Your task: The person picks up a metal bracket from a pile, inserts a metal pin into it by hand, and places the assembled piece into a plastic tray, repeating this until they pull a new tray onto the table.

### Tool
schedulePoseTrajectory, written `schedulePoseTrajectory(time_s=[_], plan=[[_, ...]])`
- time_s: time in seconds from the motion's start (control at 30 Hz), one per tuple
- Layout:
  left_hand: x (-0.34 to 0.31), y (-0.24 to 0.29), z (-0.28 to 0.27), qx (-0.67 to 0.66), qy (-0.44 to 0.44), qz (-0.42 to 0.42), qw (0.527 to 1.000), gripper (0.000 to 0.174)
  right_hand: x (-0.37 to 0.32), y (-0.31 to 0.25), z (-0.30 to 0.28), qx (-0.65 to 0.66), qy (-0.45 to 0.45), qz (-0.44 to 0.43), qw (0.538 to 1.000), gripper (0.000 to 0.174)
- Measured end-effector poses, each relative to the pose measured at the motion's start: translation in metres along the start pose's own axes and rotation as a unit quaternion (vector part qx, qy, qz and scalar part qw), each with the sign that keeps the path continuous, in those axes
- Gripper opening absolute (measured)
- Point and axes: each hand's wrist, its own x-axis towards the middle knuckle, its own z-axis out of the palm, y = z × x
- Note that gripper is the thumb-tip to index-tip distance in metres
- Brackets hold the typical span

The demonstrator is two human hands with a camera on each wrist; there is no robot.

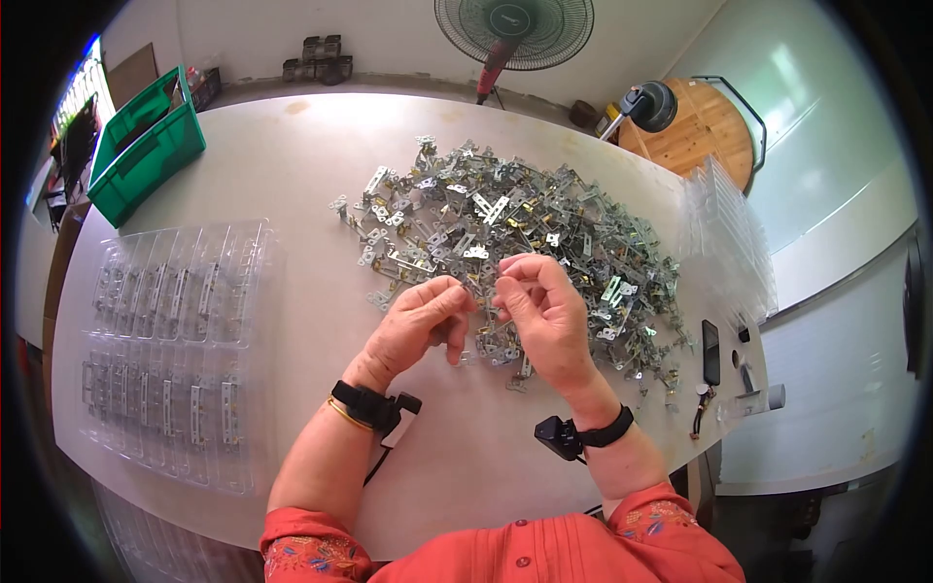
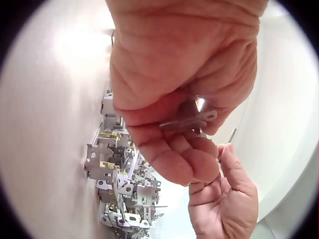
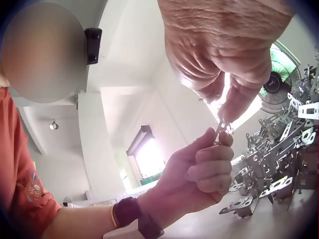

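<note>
My left hand [image 1: 423,319] curls its fingers round a small metal bracket [image 2: 187,121], which shows against the palm in the left wrist view. Facing it at nearly the same height, my right hand [image 1: 552,325] pinches a thin metal piece [image 2: 233,135] between thumb and finger. In the right wrist view the fingertips of both hands meet at a small metal part [image 3: 221,127], largely covered by them. Both hands are over the near edge of a big heap of metal brackets [image 1: 525,214], some with brass-coloured bits.
Two clear plastic trays [image 1: 264,291] with metal brackets in their compartments lie at left. Behind them stands a green crate [image 1: 160,160]. Stacked clear trays [image 1: 724,233] rise on the right, with a phone [image 1: 711,352] and a bottle [image 1: 753,402] nearer. A fan [image 1: 512,24] stands beyond the table.
</note>
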Motion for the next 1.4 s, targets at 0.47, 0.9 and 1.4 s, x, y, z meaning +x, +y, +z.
schedulePoseTrajectory(time_s=[0.47,0.9,1.4], plan=[[-0.001,0.007,-0.001,-0.029,0.071,0.005,0.997,0.029,-0.006,-0.004,-0.003,-0.077,-0.013,0.102,0.992,0.007],[-0.001,0.006,-0.005,0.057,0.071,0.017,0.996,0.028,-0.008,-0.002,-0.009,-0.121,-0.042,0.096,0.987,0.005],[-0.004,0.011,0.002,0.151,0.054,-0.015,0.987,0.032,-0.008,-0.002,-0.013,-0.010,-0.108,0.171,0.979,0.019]])
